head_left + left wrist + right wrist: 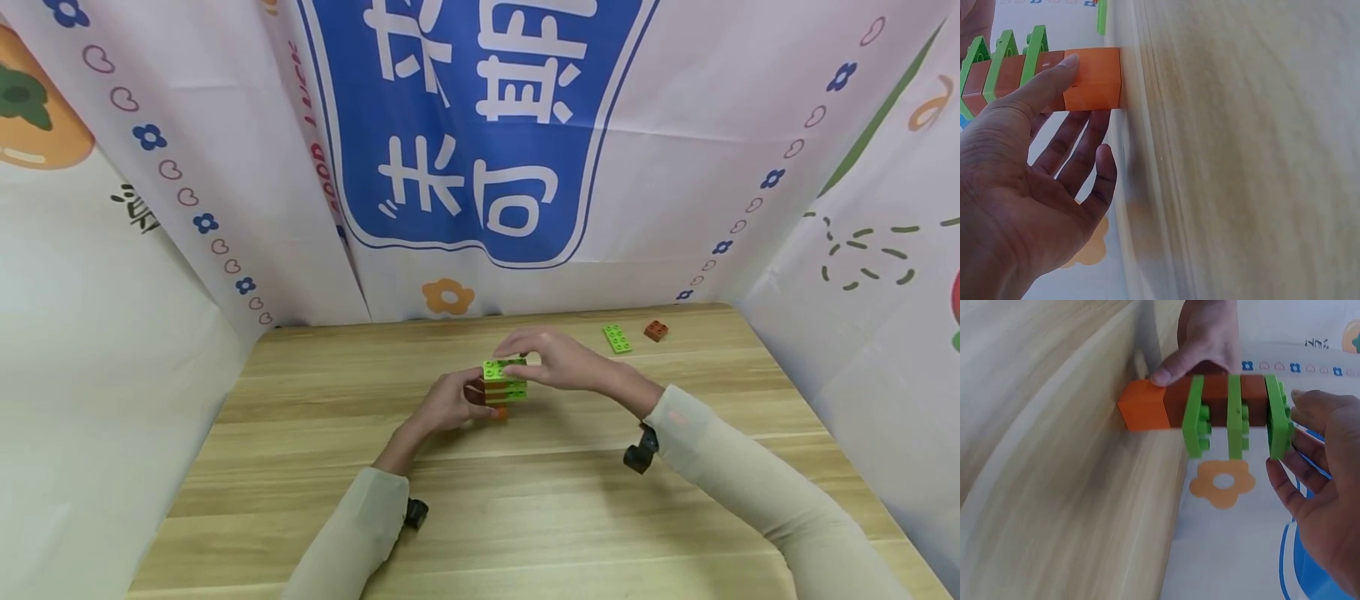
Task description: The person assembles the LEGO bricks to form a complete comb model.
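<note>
A tower of toy building bricks (1215,400) stands upright on the wooden table. Its base is an orange block (1094,78); above that, brown bricks alternate with green studded plates that jut out to one side. Low on the tower, my left hand (450,402) holds the base, thumb across the orange and brown faces, fingers round the far side. My right hand (555,360) is at the top, thumb and fingers bent about the uppermost green plate (1277,419). The head view hides part of that plate behind the right fingers.
Towards the table's back right lie a loose green plate (617,339) and a small brown brick (656,331), apart from each other. The table (525,517) meets a printed white cloth (645,208) at the back and cloth at both sides.
</note>
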The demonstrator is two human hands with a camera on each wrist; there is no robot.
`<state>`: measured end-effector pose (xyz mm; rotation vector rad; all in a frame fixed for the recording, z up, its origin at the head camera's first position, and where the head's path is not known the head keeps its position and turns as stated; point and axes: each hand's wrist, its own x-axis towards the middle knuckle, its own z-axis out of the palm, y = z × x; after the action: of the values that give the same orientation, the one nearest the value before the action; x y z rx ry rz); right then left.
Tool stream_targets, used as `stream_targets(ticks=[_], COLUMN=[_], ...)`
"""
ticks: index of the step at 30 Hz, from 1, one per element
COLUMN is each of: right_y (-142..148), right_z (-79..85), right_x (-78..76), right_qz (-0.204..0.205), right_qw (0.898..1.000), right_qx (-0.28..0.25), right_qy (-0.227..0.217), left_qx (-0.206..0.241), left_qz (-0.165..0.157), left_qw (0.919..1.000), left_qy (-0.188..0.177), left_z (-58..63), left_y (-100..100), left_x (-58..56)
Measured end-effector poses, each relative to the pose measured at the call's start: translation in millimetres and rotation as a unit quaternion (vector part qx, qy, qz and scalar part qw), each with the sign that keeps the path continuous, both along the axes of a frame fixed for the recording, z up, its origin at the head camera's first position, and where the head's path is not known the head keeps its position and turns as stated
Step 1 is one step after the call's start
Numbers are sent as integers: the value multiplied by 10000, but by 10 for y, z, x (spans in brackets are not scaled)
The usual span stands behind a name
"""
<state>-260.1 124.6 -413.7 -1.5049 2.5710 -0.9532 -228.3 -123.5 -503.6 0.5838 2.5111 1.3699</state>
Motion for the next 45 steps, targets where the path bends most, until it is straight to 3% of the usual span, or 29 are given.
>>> stream_targets(ticks=[5, 10, 18, 31, 45], right_y=[162, 345, 678, 1221, 1739], right_z=[44, 23, -24, -118, -249], right_x=[-74, -182, -291, -484, -626], right_qz=[-261, -274, -559, -1331, -2021], right_qw=[9994, 9983, 9976, 9903, 9752], right_qx=[-220, -406, -243, 296, 403], right_qy=[98, 306, 332, -263, -805], left_qx=[33, 21, -46, -102, -93], left_qz=[72, 120, 144, 137, 132], left_qw=[9999, 9999, 9998, 9998, 9999], left_qy=[-64, -103, -101, -60, -42], left_z=[11, 17, 26, 35, 9], left_y=[1, 4, 7, 1, -11], left_x=[14, 17, 19, 26, 17])
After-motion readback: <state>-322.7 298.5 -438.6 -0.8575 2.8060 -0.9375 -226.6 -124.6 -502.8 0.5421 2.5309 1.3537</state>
